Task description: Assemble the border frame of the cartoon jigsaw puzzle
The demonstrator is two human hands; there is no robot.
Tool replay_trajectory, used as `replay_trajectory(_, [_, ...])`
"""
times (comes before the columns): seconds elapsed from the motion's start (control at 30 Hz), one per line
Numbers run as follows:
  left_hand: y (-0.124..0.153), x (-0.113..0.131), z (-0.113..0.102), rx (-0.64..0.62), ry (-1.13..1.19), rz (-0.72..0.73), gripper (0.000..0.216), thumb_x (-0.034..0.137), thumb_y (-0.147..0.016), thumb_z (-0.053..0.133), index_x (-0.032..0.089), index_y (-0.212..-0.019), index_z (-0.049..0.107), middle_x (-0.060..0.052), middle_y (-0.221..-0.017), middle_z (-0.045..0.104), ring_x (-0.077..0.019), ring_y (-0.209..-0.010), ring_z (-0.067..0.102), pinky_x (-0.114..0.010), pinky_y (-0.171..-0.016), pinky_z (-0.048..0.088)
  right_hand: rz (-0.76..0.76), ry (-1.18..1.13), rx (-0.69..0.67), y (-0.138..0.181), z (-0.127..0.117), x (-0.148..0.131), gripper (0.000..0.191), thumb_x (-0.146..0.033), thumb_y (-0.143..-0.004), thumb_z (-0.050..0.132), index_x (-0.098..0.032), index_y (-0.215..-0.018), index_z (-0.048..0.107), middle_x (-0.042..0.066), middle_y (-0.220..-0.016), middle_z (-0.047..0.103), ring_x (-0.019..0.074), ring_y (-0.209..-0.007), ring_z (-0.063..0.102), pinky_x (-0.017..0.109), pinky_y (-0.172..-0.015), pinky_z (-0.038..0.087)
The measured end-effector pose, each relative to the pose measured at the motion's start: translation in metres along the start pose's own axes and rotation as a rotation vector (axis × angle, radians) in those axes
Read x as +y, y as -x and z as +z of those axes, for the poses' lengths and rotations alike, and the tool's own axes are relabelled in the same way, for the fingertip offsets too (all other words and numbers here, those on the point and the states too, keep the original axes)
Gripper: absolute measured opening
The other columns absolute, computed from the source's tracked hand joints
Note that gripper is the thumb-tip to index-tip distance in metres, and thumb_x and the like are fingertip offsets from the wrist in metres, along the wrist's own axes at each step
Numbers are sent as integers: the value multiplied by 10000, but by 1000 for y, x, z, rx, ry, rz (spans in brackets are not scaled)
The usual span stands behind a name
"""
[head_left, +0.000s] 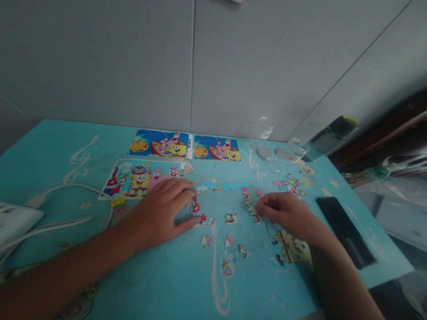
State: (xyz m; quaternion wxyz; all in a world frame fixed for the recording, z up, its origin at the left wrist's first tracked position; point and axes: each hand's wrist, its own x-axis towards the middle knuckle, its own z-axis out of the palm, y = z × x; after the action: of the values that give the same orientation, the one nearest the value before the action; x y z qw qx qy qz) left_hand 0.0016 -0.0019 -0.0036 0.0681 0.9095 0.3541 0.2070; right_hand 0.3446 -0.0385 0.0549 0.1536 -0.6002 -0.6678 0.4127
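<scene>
Left fingers spread, right fingers pinched at the centre-right puzzle strip, hold unclear: one nudge could split it!

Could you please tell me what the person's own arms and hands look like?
The bare left hand and bare right hand wear no gloves, and no ring or watch can be made out. The left forearm and right forearm show no sleeves.

Both forearms are bare, narrowing toward the wrists. The hands are bare too (slim fingers, a little blurred).
</scene>
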Motion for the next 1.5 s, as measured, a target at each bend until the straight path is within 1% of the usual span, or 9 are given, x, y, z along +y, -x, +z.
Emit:
replay_trajectory(0.23, [0, 0, 0, 12, 15, -7, 507, 536, -907, 625, 188, -1274, 599, -137, -1324, 597, -328, -1239, 545, -556, -1080, 427, 4, -23, -19, -1, 4, 1, 306, -446, -919, 617, -172, -863, 739, 33, -739, 701, 156, -651, 602, 289, -609, 461])
replay_trajectory(0.57, [0, 0, 0, 9, -11, 5, 497, 547, -920, 601, 188, -1264, 591, -138, -1333, 589, -324, -1249, 539, -542, -1090, 422, 36, 39, 33, 2, -6, 4, 302, -427, -910, 613, -173, -810, 742, 1, -665, 646, 124, -595, 534, 269, -585, 428])
replay_trajectory(0.73, [1, -3, 1, -7, -28, 11, 517, 561, -920, 598, 189, -1278, 575, -140, -1336, 581, -323, -1251, 533, -548, -1092, 420, 56, 39, -39, 2, -1, -1, 275, -420, -878, 654, -172, -827, 762, 9, -665, 668, 124, -571, 536, 262, -545, 413])
replay_trajectory(0.87, [1, -3, 2, -12, -33, 12, 515, 562, -921, 598, 192, -1279, 576, -135, -1349, 575, -323, -1259, 532, -551, -1088, 422, 33, 110, -69, 3, 2, -1, 311, -453, -890, 640, -184, -800, 767, -13, -601, 609, 110, -526, 466, 258, -497, 346])
replay_trajectory(1.0, [1, -3, 2, -15, -24, 6, 529, 559, -909, 612, 193, -1289, 575, -133, -1349, 579, -326, -1260, 532, -548, -1091, 419, 24, 143, -27, 6, -5, 2, 368, -461, -927, 592, -187, -710, 708, -30, -575, 528, 106, -521, 414, 270, -509, 321])
replay_trajectory(1.1, [1, -3, 2, -6, -22, 1, 530, 560, -899, 624, 206, -1290, 578, -128, -1352, 582, -327, -1259, 539, -547, -1099, 415, 41, 176, 12, 8, -12, 3, 322, -446, -935, 582, -194, -804, 733, -25, -614, 548, 119, -547, 446, 278, -530, 344])
replay_trajectory(1.2, [1, -2, 1, 3, -33, 3, 511, 557, -905, 618, 209, -1276, 580, -126, -1342, 588, -324, -1242, 549, -547, -1088, 426, 0, 236, 10, 8, -13, 2, 266, -417, -937, 599, -203, -903, 753, -9, -685, 615, 132, -596, 513, 279, -572, 389])
replay_trajectory(1.37, [0, 0, 0, 1, -39, 8, 494, 548, -912, 612, 201, -1263, 585, -125, -1330, 593, -323, -1236, 548, -557, -1074, 435, -120, 267, -76, 10, -3, -6, 234, -395, -929, 655, -232, -1074, 742, 1, -804, 683, 144, -681, 598, 270, -652, 450])
replay_trajectory(1.5, [0, 0, 0, -14, -44, 2, 506, 564, -913, 606, 197, -1260, 580, -128, -1331, 586, -322, -1241, 541, -557, -1085, 425, -163, 337, -69, 7, 7, -8, 229, -371, -914, 687, -230, -1091, 725, 18, -874, 695, 166, -759, 630, 282, -711, 465])
